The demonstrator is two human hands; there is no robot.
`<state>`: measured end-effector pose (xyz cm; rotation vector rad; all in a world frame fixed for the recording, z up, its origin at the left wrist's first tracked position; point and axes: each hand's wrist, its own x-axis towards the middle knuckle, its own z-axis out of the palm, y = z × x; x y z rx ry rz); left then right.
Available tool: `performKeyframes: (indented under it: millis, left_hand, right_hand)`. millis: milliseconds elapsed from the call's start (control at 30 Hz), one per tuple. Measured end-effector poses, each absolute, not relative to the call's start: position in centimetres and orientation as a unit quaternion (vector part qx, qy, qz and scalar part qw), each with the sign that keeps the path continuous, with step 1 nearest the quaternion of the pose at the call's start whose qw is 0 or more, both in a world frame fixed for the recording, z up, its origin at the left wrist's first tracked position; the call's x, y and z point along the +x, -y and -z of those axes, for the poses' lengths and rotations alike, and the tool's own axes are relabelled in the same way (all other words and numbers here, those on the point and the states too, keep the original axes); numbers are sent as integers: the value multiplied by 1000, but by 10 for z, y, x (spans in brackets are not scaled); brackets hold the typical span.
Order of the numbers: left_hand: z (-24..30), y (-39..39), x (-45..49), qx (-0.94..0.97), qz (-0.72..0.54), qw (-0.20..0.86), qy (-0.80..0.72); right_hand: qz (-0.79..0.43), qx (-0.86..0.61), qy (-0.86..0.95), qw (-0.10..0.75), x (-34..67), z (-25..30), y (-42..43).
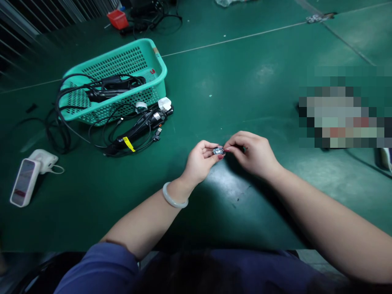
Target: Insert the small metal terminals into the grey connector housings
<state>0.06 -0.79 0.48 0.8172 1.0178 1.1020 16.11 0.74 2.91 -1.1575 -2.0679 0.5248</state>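
Observation:
My left hand, with a pale bangle on its wrist, pinches a small dark-and-silver part between thumb and fingers. The part looks like a little electronic piece, too small to name surely. From the other side my right hand is closed, with thumb and forefinger pressed together at the part's right end. Whether those fingertips grip the part itself or something tiny on it cannot be made out. Both hands are just above the green table.
Left of my hands stands a green basket with black corded devices. A black device with cables lies in front of it. A phone rests at far left. A red bin stands behind; a blurred-out patch covers the right.

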Motion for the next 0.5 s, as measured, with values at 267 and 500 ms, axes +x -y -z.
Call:
performKeyframes:
  millis: [267,500]
  left_hand:
    - [-4,8,0,353,-501,655,-442]
    - [-11,6,-4,278,-543,671,-422]
  right_hand:
    - [-214,-475,767,374,164,-29,-7]
    - [-289,-535,698,377,175,-1,-28]
